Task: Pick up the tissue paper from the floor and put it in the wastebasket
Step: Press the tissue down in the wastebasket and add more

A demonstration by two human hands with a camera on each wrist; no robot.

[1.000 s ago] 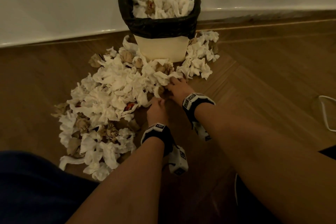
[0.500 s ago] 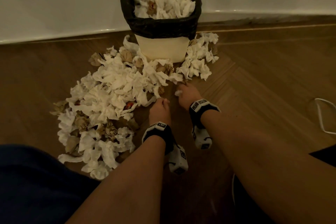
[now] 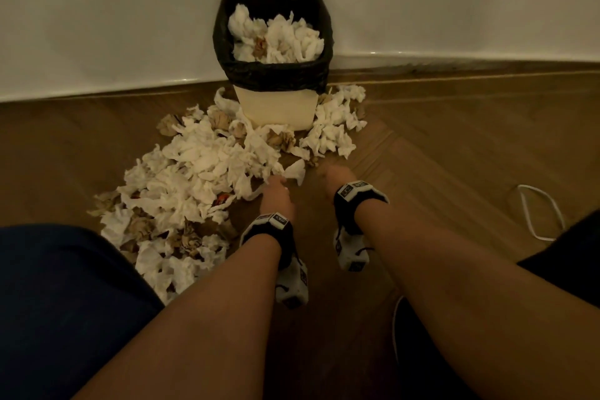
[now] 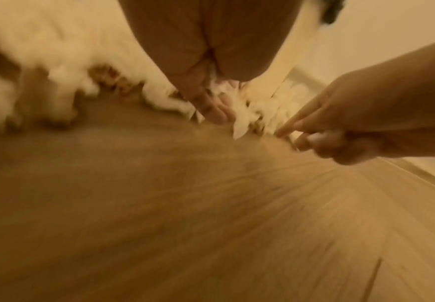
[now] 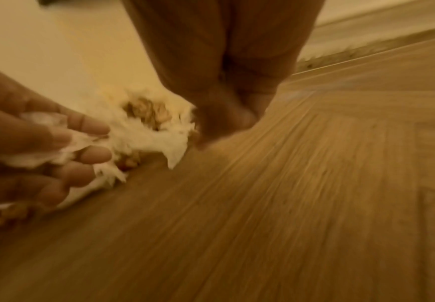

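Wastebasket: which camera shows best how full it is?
The head view. It looks down into the wastebasket: crumpled tissues are heaped up to about the black liner rim. The left wrist view shows only a blurred dark corner of it; the right wrist view shows it no clearer.

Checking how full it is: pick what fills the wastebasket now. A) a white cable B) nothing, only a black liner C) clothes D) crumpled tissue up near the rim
D: the black-lined wastebasket holds crumpled tissue heaped near its rim.
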